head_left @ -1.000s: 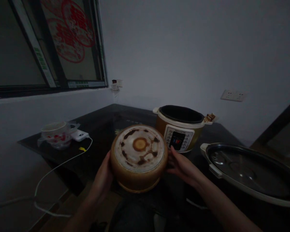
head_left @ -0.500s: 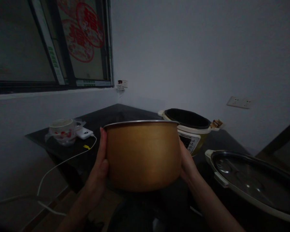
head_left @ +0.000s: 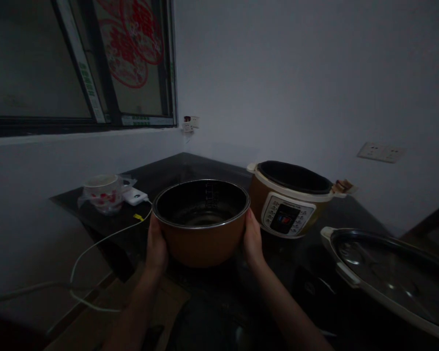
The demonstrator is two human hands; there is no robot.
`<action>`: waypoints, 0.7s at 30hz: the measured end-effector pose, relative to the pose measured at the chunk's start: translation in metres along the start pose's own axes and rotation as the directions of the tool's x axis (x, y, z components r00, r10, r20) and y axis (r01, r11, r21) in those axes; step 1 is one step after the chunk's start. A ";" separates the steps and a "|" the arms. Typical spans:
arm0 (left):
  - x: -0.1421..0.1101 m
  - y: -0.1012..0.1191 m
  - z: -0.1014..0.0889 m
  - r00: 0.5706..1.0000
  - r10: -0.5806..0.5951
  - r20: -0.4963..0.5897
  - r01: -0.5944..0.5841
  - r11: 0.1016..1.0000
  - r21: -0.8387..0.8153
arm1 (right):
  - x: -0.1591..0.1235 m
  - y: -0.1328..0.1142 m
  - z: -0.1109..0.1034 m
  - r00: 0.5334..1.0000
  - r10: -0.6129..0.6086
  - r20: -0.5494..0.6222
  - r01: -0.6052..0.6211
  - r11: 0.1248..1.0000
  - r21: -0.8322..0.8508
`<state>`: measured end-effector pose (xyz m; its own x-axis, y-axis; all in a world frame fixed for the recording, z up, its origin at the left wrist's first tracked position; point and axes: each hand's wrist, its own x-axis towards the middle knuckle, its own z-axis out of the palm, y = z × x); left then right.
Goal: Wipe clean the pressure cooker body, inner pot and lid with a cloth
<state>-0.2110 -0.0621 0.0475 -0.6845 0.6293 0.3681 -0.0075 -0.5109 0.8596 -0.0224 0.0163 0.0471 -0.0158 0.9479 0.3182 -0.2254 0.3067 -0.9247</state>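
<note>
Copper-brown pot (head_left: 205, 246), one, mouth up, clasped at opposite walls between my left grip (head_left: 157, 243) and right grip (head_left: 253, 239), seemingly to keep it level, left of and nearer than the open cooker (head_left: 289, 214) on the desk (head_left: 190, 165).

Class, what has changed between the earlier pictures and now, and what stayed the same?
The pot has been turned: its stained underside faced the camera, then its side; now its dark inside shows. The left hand and right hand kept hold. The cooker, lid and cup stayed put.
</note>
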 end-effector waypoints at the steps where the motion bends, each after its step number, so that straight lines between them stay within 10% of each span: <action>1: 0.003 -0.008 0.000 1.000 0.010 -0.017 -0.010 1.000 -0.007 | 0.002 0.007 0.001 0.999 0.027 -0.017 -0.027 1.000 0.016; 10: 0.014 -0.043 0.009 0.993 0.088 -0.077 -0.086 0.996 0.035 | 0.003 0.037 0.011 0.966 0.060 -0.253 -0.053 0.998 0.035; 21: 0.017 -0.047 0.009 0.993 0.102 -0.058 -0.100 0.994 0.035 | -0.001 0.037 0.015 0.970 0.025 -0.240 -0.020 1.000 0.021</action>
<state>-0.2159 -0.0219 0.0166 -0.7225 0.5392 0.4327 0.0862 -0.5508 0.8302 -0.0451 0.0251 0.0159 0.2126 0.9483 0.2357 -0.2457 0.2853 -0.9264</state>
